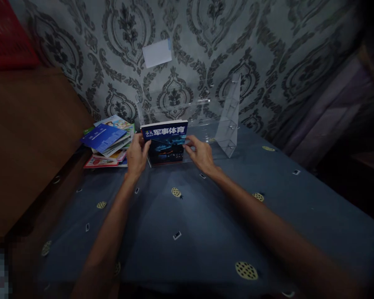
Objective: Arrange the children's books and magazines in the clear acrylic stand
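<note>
Book | cover toward wearer, title edge up | long axis unclear | both hands gripping its sides

Dark blue book, white-titled, held nearly upright at clear rack

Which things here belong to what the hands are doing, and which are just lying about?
Seemingly in the job: book, held by left hand and right hand; clear rack behind it.
Seemingly just lying about: book pile, untouched, though possibly related; white rectangle on the wall; red thing.
</note>
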The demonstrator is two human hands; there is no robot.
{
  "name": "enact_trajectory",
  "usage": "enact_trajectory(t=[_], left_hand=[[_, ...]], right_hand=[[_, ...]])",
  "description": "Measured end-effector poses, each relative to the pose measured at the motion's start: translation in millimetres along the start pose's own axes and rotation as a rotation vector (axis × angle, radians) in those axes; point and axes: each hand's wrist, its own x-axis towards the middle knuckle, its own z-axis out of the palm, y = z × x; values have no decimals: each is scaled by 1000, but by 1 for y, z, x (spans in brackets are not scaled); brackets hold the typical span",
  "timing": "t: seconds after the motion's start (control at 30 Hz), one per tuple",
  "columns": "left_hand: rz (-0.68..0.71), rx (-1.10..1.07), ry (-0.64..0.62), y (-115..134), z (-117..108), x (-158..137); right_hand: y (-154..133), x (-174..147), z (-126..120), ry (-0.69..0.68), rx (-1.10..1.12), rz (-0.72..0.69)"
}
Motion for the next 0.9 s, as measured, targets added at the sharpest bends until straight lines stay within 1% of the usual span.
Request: enact_trajectory(t=[0.03,0.1,0.2,0.3,0.47,0.57,0.63,0.7,0.8,0.9], left_hand=[[20,-15,38,2,-2,4],[72,-15,70,3,-5,12],[125,44,29,3,-9,15],[114,105,11,0,-11,11],[117,128,76,-3,-9,10],[141,97,88,-3,-8,13],[160,50,64,-2,-5,14],[163,-6,35,-2,-1,12],[104,-87,23,-4,5,10],[53,-133,25,-8,10,9]], right_hand=[[-1,1,0,5,-5,-5],[-4,1,0,9,-17,1],[-5,1,2,-1,-34,34],[-2,-2,5,-9,-46,44],[4,-7,8,-26,-55,41],[4,-6,8,2,-11,32],[2,-2,7,44,42,22],[0,2,8,53,101,14],[-3,8,10,21,128,-8],[-6,9,14,50,68,-25]])
